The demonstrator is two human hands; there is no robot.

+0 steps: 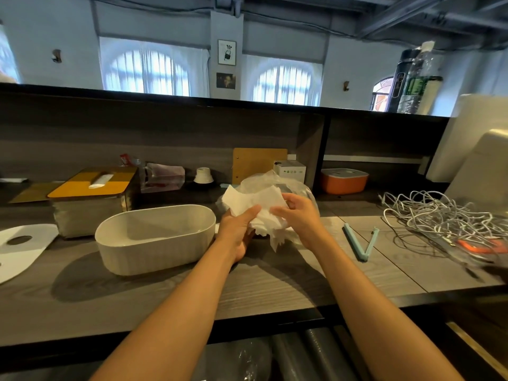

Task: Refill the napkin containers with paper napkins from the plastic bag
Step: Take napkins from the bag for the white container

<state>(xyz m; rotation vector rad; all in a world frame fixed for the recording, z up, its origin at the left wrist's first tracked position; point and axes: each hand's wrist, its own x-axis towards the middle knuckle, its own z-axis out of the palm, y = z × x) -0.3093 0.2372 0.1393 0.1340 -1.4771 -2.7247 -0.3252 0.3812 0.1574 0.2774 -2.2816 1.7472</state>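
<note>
From my head view, my left hand [238,229] and my right hand [298,215] both pinch a bunch of white napkins [264,213] in front of the clear plastic bag [277,182]. The open white container [155,237] sits at nine o'clock from my hands, just beside my left one. A blue clip [362,243] lies at three o'clock.

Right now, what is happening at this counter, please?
A person holds a stack of white paper napkins with both hands, the left hand underneath and the right hand on top, just in front of the clear plastic bag. The white oval container beside them is open and looks empty. Its white lid lies to the left. A blue bag clip lies open on the right.
</note>
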